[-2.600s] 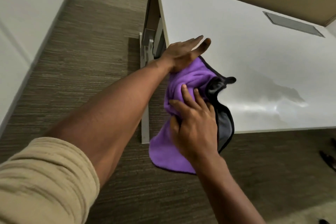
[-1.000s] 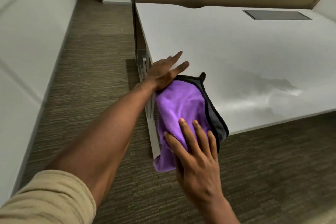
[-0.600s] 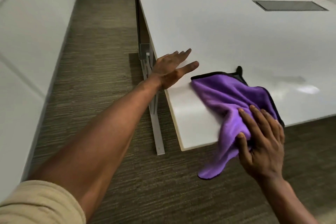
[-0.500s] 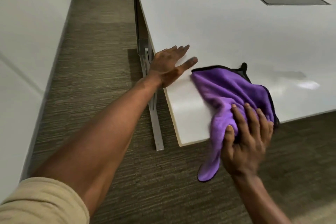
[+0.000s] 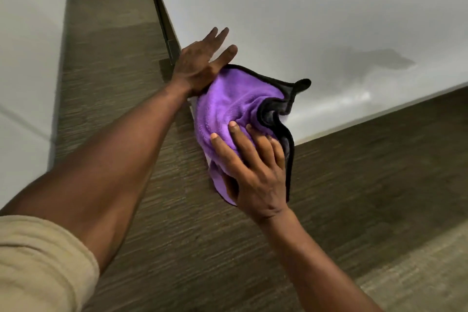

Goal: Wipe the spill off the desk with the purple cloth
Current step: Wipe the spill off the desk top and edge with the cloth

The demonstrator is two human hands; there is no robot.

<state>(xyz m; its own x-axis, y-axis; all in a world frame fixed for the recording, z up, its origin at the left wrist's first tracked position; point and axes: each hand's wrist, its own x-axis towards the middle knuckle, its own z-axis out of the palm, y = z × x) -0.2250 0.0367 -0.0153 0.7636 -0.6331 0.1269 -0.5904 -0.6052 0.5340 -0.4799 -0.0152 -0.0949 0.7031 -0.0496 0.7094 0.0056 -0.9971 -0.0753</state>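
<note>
Both hands on purple cloth: left hand flat, fingers spread, right hand spread, pressing; mid-wipe, next sweep toward spill beyond right fingertips.

The desk lies bare from its far edge to its right end, so a hand could sweep there freely; a damp smear marks the surface at right. The near-left corner is taken: the cloth drapes over it, the left hand flat at its upper edge, the right hand pressed on its hanging part. Open floor runs below the front edge.
</note>
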